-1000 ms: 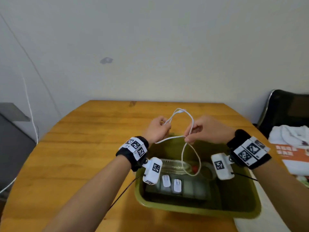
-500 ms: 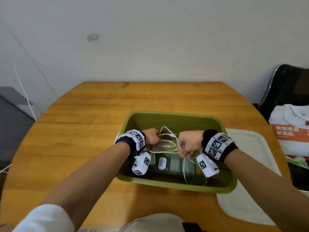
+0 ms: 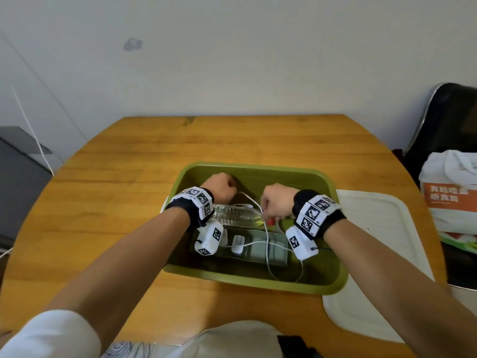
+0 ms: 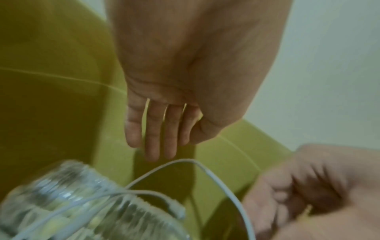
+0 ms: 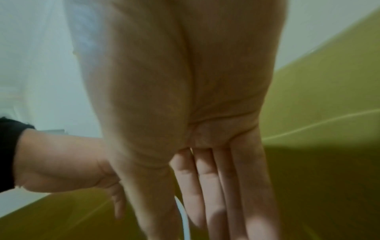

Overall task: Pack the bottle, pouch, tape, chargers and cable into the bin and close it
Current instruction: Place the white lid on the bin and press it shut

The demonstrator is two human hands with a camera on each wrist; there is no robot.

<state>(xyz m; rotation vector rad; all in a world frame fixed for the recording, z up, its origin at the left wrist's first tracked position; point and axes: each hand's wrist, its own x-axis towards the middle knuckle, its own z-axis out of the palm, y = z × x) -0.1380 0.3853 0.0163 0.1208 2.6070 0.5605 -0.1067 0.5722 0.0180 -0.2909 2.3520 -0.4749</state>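
Wooden table [image 3: 129,192], green bin [image 3: 255,280], white lid [image 3: 374,254] beside, grey wall [image 3: 258,60].

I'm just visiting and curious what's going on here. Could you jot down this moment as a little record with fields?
Setting: round wooden table
Container: green bin, open
Lid: white, flat on the table to the right of the bin
Already inside: clear bottle lying down, white chargers, white cable
Left hand: inside the bin, fingers straight, holding nothing
Right hand: inside the bin, fingers straight, cable beside them
Still to do: put the lid on
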